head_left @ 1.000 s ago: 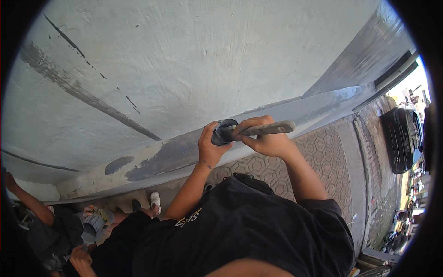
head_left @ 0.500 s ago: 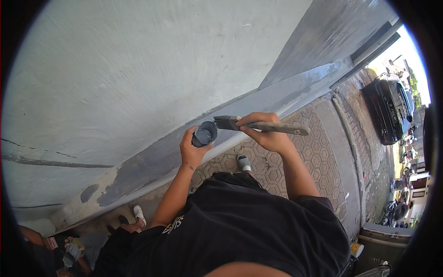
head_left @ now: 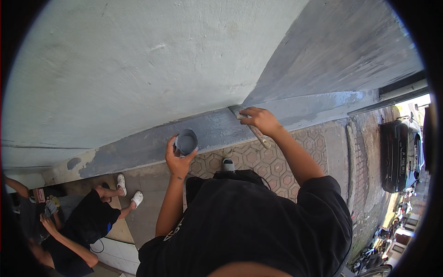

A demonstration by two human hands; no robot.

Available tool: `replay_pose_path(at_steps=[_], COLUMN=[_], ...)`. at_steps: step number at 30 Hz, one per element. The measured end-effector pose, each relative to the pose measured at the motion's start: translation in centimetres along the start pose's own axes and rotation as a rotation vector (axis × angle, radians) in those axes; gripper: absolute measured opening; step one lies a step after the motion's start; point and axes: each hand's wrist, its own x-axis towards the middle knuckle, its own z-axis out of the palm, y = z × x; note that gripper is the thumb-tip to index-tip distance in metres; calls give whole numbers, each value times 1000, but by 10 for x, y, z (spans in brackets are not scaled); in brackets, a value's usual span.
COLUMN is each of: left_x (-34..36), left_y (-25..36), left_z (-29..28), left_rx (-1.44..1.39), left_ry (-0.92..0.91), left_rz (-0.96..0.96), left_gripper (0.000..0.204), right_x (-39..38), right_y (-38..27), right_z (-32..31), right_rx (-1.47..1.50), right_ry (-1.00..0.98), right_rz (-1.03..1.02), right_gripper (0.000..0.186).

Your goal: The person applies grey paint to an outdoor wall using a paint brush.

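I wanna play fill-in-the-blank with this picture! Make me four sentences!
1. The cup of grey paint is in the ____ hand.
2. The right hand holds a ____ for spreading paint.
3. The clogs at the lower left are coloured ____.
4. The car at the picture's right looks ____.

Missing words: left; paintbrush; white; black.

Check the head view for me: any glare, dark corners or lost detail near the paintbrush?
Head view, right: sky blown white above the black car; head view, corners: black fisheye vignette; head view, centre: paint cup clear, paintbrush tip blending into grey ledge.
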Motion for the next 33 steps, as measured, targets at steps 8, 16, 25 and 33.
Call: replay_pose_path(at_steps=[8,16,25,33], left_x=[-23,-33,-51,-78], left_y=[-3,-9,-1,3], left_z=[20,19,12,-3], left_rx=[-72,-87,-63,-73], left_ry=[85,91,89,139], left_rz=[-90,-53,-70,-97], left_gripper=[78,78,78,76], right_x=[0,-6,-41,-21], right_y=[-8,-64,-26,-23], right_z=[-73,-179,18,57], right_rx=[-75,-378,-249,21], right_ry=[141,655,329,154], right_rz=[-97,-197,-186,-34], right_gripper=[18,12,5,14])
